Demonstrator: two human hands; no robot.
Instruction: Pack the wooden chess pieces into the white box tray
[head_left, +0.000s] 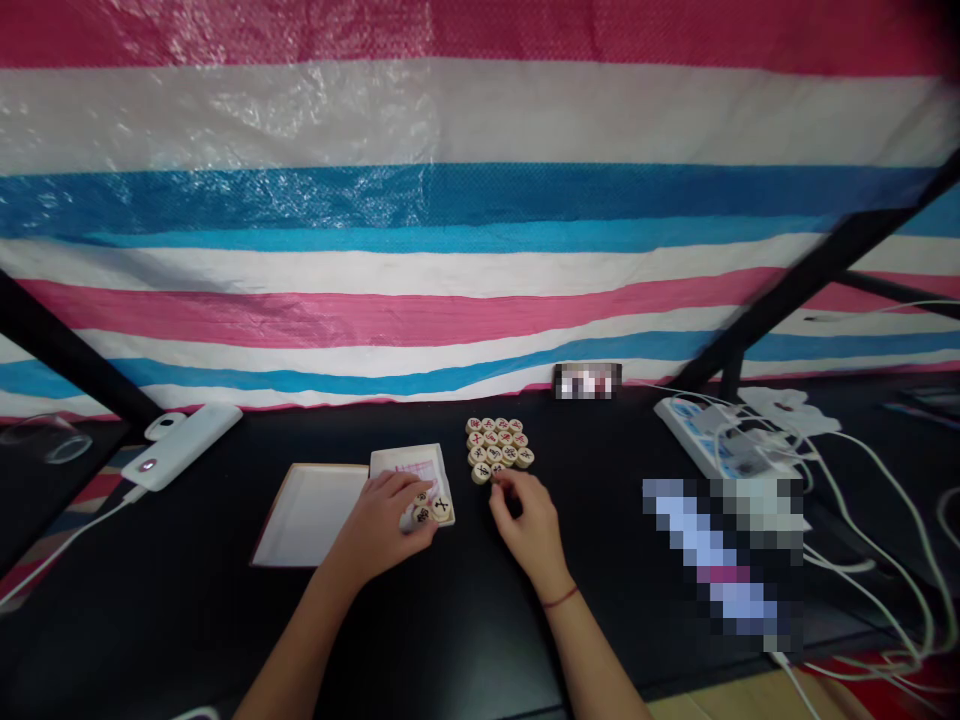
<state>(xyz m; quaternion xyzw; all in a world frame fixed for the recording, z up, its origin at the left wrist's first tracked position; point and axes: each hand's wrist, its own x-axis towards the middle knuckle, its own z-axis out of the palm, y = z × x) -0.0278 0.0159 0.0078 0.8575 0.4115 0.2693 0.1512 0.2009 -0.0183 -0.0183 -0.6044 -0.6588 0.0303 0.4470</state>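
Observation:
My left hand [382, 525] reaches over a small white box [406, 455], its fingers and thumb curled around a few Chinese chess pieces [422, 515]. One more piece [441, 507] lies by the fingertips at the box's near right corner. To the right, round pieces [492, 438] stand in tidy rows on the black table, red characters at the back and black ones in front. At the front row, my right hand [525, 515] pinches a black-marked piece [497, 469] beside its neighbour; the fingertips partly cover it.
A white box lid [311, 515] lies left of the box. A white device [180, 447] with a cable stands at the back left, near a clear glass [46, 440]. Power strip [690, 435] and tangled white cables crowd the right. Striped sheeting [420, 320] hangs behind.

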